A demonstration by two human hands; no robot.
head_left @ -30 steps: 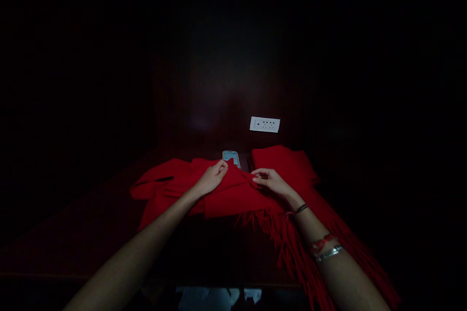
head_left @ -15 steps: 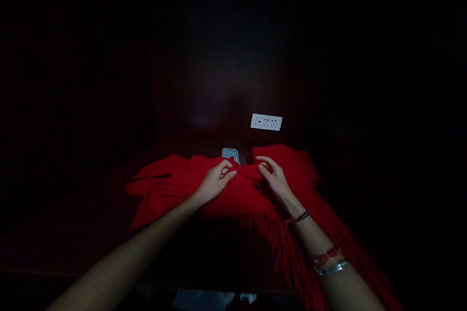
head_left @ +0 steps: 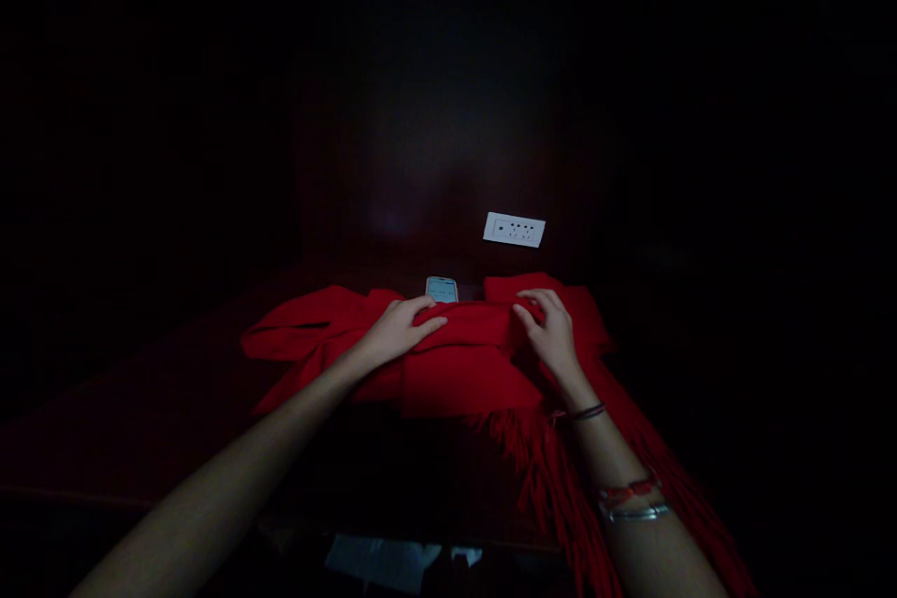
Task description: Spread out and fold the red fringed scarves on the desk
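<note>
A red fringed scarf (head_left: pixel 466 383) lies rumpled on a dark table, its tassels hanging toward the front right. My left hand (head_left: pixel 403 327) grips the scarf's back edge, thumb toward me and fingers over the far side. My right hand (head_left: pixel 550 332) curls its thumb and fingers around the other end of that edge. Between the hands the cloth runs in a nearly straight, folded band. The fingertips of both hands are partly hidden by the cloth. Beyond my left hand lies a phone (head_left: pixel 441 289) with a lit screen, its lower part covered by the scarf.
A folded red cloth (head_left: pixel 578 299) rests behind my right hand, with long fringe running down at the right. On the dark back wall is a white socket panel (head_left: pixel 514 230). Pale items (head_left: pixel 382 562) show below the table's front edge. The surroundings are very dark.
My right hand has moved right along the scarf's edge, away from my left hand. My left hand has shifted slightly left. The band of cloth between them has lengthened and straightened.
</note>
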